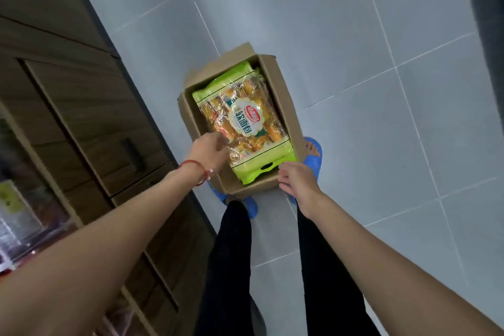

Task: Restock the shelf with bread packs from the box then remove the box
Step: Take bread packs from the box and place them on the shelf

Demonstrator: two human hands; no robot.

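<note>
— Fingers [219,142] of the left hand [208,154] bend onto the left edge of the top bread pack [245,123]; a closed grip cannot be confirmed. Right hand [297,181] fingers, loosely spread, sit at the near rim of the box [279,84], which stands on the floor [381,144].
— Failure modes?
— Slick film may slip from a one-edge hold, so the pack sags and drops back.
— Unverified items?
— The pack count beneath is hidden. The shelf [16,213] at left is blurred and cut off.

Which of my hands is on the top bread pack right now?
The left hand, with the red wrist string, touches the bread pack at its left edge; the right hand is by the near rim of the box.
</note>
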